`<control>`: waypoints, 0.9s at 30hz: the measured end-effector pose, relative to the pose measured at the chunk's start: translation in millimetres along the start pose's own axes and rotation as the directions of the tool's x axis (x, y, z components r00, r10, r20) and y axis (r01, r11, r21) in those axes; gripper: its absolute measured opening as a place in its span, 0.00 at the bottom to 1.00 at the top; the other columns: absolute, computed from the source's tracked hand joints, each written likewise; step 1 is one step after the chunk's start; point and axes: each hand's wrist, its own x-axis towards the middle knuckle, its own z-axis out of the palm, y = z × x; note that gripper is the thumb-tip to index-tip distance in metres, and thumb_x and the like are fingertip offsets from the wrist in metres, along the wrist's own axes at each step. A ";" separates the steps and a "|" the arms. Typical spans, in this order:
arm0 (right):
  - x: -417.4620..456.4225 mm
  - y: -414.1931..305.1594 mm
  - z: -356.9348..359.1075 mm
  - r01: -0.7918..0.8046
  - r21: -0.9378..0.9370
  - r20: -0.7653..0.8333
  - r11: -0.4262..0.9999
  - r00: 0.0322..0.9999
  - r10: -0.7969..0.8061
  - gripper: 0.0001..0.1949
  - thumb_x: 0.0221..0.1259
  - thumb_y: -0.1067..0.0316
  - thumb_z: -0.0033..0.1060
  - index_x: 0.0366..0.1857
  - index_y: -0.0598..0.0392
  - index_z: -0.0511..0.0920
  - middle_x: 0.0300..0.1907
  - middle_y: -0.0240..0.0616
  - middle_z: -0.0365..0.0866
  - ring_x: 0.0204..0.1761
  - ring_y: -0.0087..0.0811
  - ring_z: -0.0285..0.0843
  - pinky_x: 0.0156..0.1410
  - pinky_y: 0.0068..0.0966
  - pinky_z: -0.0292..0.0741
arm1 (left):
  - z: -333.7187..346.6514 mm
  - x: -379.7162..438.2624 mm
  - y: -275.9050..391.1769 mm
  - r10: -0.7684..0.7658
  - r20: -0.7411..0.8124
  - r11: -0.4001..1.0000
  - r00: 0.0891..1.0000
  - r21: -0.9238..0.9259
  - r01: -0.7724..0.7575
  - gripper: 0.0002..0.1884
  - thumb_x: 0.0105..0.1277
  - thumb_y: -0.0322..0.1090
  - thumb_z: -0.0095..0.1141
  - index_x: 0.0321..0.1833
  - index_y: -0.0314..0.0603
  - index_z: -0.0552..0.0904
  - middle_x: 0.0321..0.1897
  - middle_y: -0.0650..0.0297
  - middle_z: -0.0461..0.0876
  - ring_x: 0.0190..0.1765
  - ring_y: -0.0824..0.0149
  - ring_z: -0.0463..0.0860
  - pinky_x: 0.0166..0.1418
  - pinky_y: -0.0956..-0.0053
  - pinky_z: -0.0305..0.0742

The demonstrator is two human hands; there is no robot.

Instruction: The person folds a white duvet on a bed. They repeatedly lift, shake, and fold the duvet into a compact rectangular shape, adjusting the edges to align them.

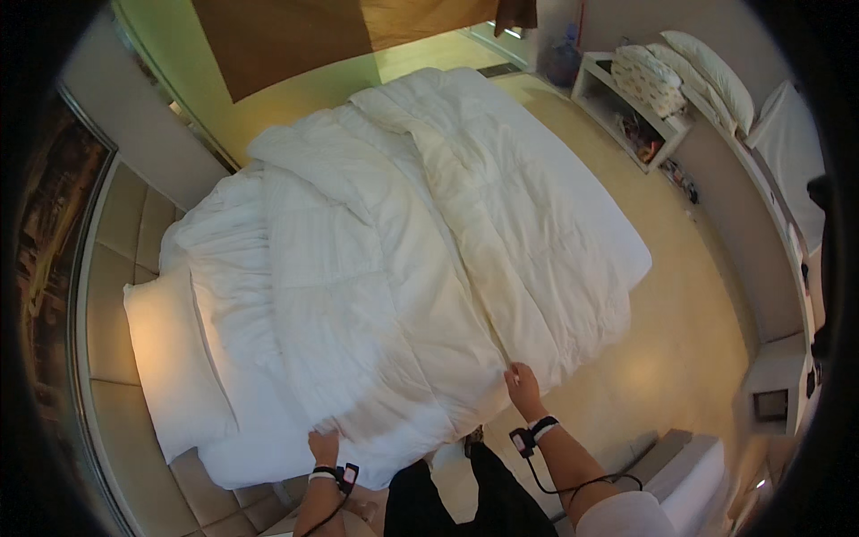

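A rumpled white duvet point(335, 248) covers most of a bed, with a long fold running across it from the far side to the near edge. My left hand point(323, 446) grips the duvet's edge at the near side, towards the pillows. Farther right, my right hand point(523, 386) pinches the duvet where the long fold meets the near edge. Both hands wear wrist straps with small cabled devices. A white pillow point(174, 362) lies at the left by the headboard. White mattress sheet point(590, 201) shows at the foot end and below the pillow.
A padded headboard point(114, 335) lines the left wall, under a framed picture point(54, 221). At the back hangs a brown curtain point(302, 40). Pale floor point(678, 322) separates the bed from a white shelf point(627, 127) with folded bedding and pillows. My legs point(463, 503) stand close to the bed.
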 end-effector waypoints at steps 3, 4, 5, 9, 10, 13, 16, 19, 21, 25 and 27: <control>72.4 -65.2 30.7 0.090 0.077 0.036 0.993 0.995 -0.093 0.21 0.61 0.60 0.60 0.53 0.63 0.71 0.49 0.54 0.75 0.52 0.53 0.72 0.58 0.40 0.70 | -14.3 68.6 30.3 0.432 -0.131 0.881 0.892 0.271 -0.387 0.30 0.54 0.39 0.64 0.56 0.26 0.70 0.50 0.41 0.73 0.55 0.41 0.70 0.61 0.54 0.65; 93.0 -64.9 44.3 0.067 0.037 0.020 0.997 0.998 -0.067 0.25 0.60 0.59 0.61 0.56 0.64 0.68 0.53 0.56 0.73 0.55 0.54 0.70 0.61 0.39 0.68 | -13.2 74.6 85.1 0.331 -0.168 0.942 0.929 0.118 -0.315 0.35 0.54 0.42 0.66 0.60 0.27 0.67 0.56 0.41 0.69 0.59 0.41 0.67 0.64 0.54 0.63; 112.2 -74.2 61.9 0.058 0.011 0.017 0.998 0.998 -0.058 0.30 0.59 0.58 0.63 0.60 0.66 0.66 0.57 0.58 0.71 0.58 0.55 0.68 0.64 0.39 0.66 | -15.4 95.7 105.7 0.418 -0.223 0.908 0.881 0.140 -0.396 0.37 0.55 0.43 0.66 0.62 0.27 0.65 0.58 0.39 0.68 0.60 0.40 0.67 0.64 0.53 0.63; 149.9 -128.2 105.0 -0.215 0.000 0.124 0.977 0.969 0.214 0.37 0.57 0.53 0.64 0.64 0.68 0.61 0.63 0.61 0.64 0.63 0.55 0.65 0.67 0.35 0.63 | 3.1 151.3 140.9 0.350 -0.290 0.933 0.891 0.193 -0.303 0.38 0.58 0.45 0.63 0.65 0.29 0.62 0.59 0.36 0.68 0.59 0.39 0.69 0.63 0.55 0.66; 157.6 -125.6 114.2 -0.371 0.037 0.201 0.928 0.912 0.357 0.36 0.56 0.53 0.65 0.63 0.67 0.63 0.63 0.61 0.65 0.63 0.55 0.65 0.67 0.35 0.63 | 8.3 166.4 138.0 0.342 -0.270 0.939 0.900 0.142 -0.314 0.36 0.59 0.44 0.63 0.64 0.29 0.64 0.57 0.37 0.70 0.57 0.40 0.71 0.62 0.55 0.67; 192.5 -103.5 108.2 -0.239 0.025 0.262 0.971 0.939 0.224 0.27 0.59 0.57 0.63 0.58 0.64 0.71 0.56 0.61 0.73 0.58 0.53 0.71 0.62 0.35 0.68 | 6.9 182.7 159.0 0.345 0.157 0.931 0.925 0.069 -0.359 0.26 0.64 0.43 0.59 0.57 0.29 0.72 0.50 0.40 0.77 0.53 0.43 0.76 0.58 0.60 0.70; 202.6 -194.2 104.7 0.105 0.179 -0.203 0.978 0.977 -0.068 0.16 0.60 0.63 0.59 0.49 0.59 0.77 0.44 0.53 0.80 0.49 0.51 0.77 0.54 0.39 0.73 | -21.6 187.6 125.4 0.341 -0.198 0.906 0.919 -0.190 -0.377 0.15 0.71 0.36 0.49 0.48 0.27 0.75 0.44 0.49 0.80 0.46 0.58 0.76 0.53 0.69 0.70; 207.3 -226.0 76.4 0.305 -0.119 -0.213 0.945 0.922 -0.324 0.12 0.61 0.66 0.55 0.46 0.55 0.78 0.37 0.45 0.82 0.43 0.50 0.79 0.47 0.41 0.74 | -30.9 186.1 118.9 0.257 -0.316 0.914 0.913 -0.227 -0.336 0.18 0.71 0.36 0.50 0.52 0.24 0.72 0.45 0.43 0.79 0.47 0.50 0.77 0.54 0.65 0.71; 214.6 -202.8 76.0 0.182 -0.239 -0.115 0.954 0.970 -0.214 0.13 0.62 0.63 0.53 0.50 0.51 0.76 0.38 0.42 0.81 0.42 0.48 0.79 0.46 0.42 0.74 | -19.2 179.4 134.3 0.178 -0.255 0.969 0.950 -0.124 -0.215 0.21 0.69 0.37 0.50 0.56 0.23 0.68 0.49 0.40 0.76 0.51 0.45 0.76 0.56 0.61 0.70; 212.5 -122.2 87.2 -0.081 -0.217 -0.012 0.973 0.997 0.080 0.19 0.65 0.64 0.51 0.59 0.53 0.69 0.46 0.49 0.79 0.48 0.49 0.75 0.53 0.39 0.72 | 21.7 143.2 179.1 0.142 -0.121 0.933 0.982 0.347 -0.092 0.29 0.68 0.36 0.50 0.66 0.27 0.59 0.62 0.40 0.66 0.62 0.44 0.68 0.65 0.58 0.64; 195.3 -109.9 78.6 -0.117 -0.141 -0.016 0.983 0.993 0.116 0.21 0.64 0.65 0.50 0.61 0.56 0.67 0.47 0.55 0.77 0.50 0.52 0.73 0.55 0.40 0.71 | 43.2 106.8 184.3 0.317 -0.082 0.827 0.945 0.511 -0.233 0.30 0.66 0.34 0.51 0.68 0.28 0.58 0.63 0.40 0.64 0.65 0.43 0.64 0.68 0.54 0.58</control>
